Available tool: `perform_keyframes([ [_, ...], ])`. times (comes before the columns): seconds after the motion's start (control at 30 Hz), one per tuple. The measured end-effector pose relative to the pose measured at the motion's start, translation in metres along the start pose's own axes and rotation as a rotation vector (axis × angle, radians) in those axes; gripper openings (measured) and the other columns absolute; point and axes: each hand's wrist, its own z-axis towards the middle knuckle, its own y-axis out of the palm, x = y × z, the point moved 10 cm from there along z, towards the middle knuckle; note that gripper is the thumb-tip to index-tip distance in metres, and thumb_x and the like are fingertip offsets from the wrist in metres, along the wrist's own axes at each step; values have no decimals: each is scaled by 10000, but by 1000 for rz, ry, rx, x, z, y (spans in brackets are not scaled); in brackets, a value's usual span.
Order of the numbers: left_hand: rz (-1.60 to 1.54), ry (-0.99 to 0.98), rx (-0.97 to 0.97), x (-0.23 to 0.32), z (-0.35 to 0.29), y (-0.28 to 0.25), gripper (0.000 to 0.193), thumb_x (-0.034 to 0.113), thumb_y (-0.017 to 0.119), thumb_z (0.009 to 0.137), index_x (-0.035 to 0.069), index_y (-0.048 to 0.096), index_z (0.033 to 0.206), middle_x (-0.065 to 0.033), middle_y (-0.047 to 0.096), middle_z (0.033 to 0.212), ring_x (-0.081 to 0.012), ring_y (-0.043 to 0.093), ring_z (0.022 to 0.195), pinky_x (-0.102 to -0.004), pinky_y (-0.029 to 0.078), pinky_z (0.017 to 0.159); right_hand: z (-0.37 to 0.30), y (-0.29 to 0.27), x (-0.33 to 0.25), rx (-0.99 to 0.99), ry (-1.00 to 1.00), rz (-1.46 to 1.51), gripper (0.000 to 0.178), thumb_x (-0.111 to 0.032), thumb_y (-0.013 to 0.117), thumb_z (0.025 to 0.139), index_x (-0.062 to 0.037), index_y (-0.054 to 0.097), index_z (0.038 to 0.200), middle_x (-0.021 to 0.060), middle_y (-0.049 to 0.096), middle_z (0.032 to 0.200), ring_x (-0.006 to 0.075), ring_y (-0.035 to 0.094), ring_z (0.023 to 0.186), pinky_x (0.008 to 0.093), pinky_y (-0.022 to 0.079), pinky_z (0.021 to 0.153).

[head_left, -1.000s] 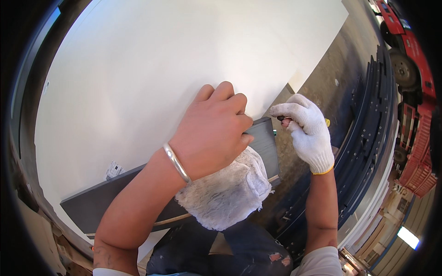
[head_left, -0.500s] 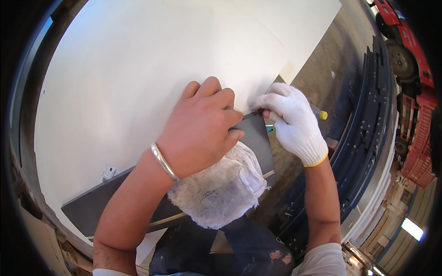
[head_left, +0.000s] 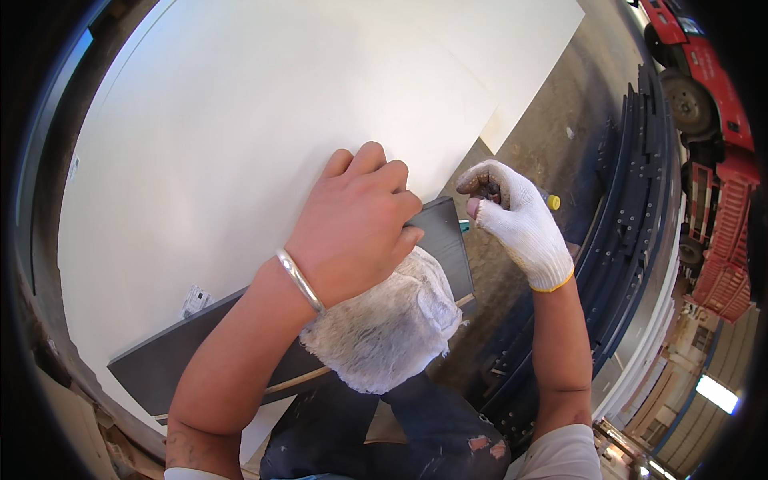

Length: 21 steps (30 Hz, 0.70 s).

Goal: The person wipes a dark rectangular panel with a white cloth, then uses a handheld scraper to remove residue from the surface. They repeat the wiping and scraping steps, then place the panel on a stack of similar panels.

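Note:
My bare left hand (head_left: 352, 220), with a silver bangle on its wrist, is closed over the far edge of a long dark grey board (head_left: 186, 346). A fluffy, soiled white cloth (head_left: 384, 332) bunches beneath its palm and hangs over the board's near edge. The fingers seem to grip this cloth, though their tips are hidden. My right hand (head_left: 516, 220) wears a white knit glove with a yellow cuff, its thumb tip bare. Off the board's right end, it hangs with fingers curled in; something dark shows inside, too small to make out.
A large white sheet (head_left: 264, 104) spreads beyond the board, with a small printed label (head_left: 197, 301) on it. Dark metal bars (head_left: 632, 192) are stacked on the right. Near my glove is a yellow bottle cap (head_left: 554, 202). A red truck (head_left: 724, 120) stands at far right.
My right hand has drawn away from the board's far right corner, slightly right and nearer. My left hand and the cloth have shifted only a little.

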Motion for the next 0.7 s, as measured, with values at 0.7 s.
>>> perform_keyframes([
  [0.7, 10, -22, -64, -4, -2, 5, 192, 224, 793, 865, 61, 698, 897, -60, 675, 947, -252, 582, 1044, -400, 426, 973, 20, 5, -18, -126, 169, -284, 162, -134, 748, 890, -2, 763, 983, -12, 672, 762, 45, 551, 650, 250, 429, 565],
])
